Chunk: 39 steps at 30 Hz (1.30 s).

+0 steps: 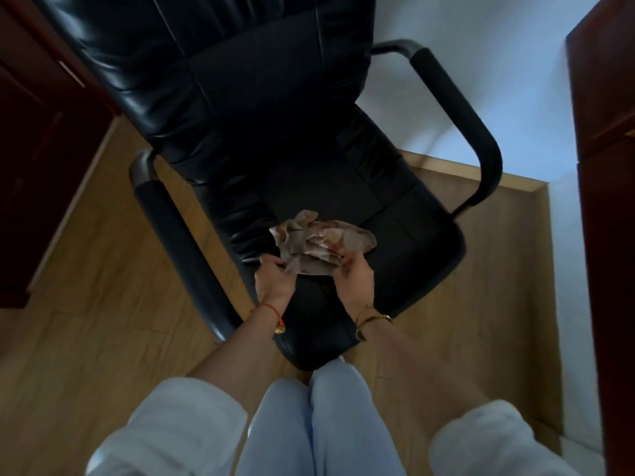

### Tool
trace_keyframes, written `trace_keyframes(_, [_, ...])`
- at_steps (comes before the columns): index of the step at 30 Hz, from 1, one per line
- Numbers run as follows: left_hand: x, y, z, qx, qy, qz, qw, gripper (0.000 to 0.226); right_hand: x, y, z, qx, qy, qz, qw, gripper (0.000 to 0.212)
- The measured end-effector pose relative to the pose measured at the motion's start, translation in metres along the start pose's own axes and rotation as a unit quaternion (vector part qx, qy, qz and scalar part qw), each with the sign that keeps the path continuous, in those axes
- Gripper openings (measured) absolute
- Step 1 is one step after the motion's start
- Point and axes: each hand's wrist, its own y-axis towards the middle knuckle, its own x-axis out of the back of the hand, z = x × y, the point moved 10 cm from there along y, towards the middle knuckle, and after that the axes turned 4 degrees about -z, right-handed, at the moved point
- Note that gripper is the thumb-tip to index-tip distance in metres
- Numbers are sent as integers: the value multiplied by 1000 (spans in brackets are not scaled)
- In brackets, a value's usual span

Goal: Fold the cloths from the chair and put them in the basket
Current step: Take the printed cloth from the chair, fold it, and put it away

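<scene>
Here a crumpled beige-and-rust patterned cloth (319, 243) lies bunched on the seat of a black leather armchair (275, 132), toward the front half of the cushion, with both hands closed on its near edge: the left hand (275, 278) pinches the left corner between fingers and thumb, and the right hand (354, 276) grips the right side, fingers curled into the fabric. The picture is soft with motion, so whether the cloth is lifted clear of the seat or resting on it is hard to say; the chair stands on a wooden floor (86, 321), between dark wood furniture (604, 166) at either side
</scene>
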Motion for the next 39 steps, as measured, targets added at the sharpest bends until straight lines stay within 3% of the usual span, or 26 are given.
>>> trace_keyframes(5, [51, -26, -40, -16, -110, 9, 994, 26, 53, -19, 29, -32, 155, -4, 987, 21])
trace_keyframes(10, [124, -90, -127, -151, -140, 41, 978, 26, 139, -51, 84, -62, 287, 23, 956, 32])
trace_keyframes(13, [162, -136, -176, -189, -172, 80, 964, 28, 194, -74, 108, -97, 344, 25, 934, 33])
trace_keyframes(16, [187, -181, -227, -207, -200, 144, 947, 22, 259, -100, 126, -92, 346, -1, 934, 28])
trace_keyframes(19, [205, -231, -280, -261, -190, 203, 924, 21, 325, -134, 148, -32, 320, -26, 947, 18])
trace_keyframes(23, [221, -301, -343, -353, -132, 229, 898, 31, 416, -185, 178, 106, 159, -131, 973, 21])
trace_keyframes(26, [216, -354, -385, -417, -111, 248, 867, 34, 479, -216, 183, 144, 55, -249, 956, 15])
trace_keyframes(29, [200, -412, -428, -469, -116, 272, 832, 25, 531, -240, 180, 150, 28, -323, 934, 12])
trace_keyframes(34, [166, -512, -494, -642, -85, 177, 741, 8, 612, -270, 134, 91, 187, -387, 898, 3])
trace_keyframes(39, [94, -583, -515, -673, -71, 270, 685, 4, 673, -296, 71, 48, 264, -412, 871, 13])
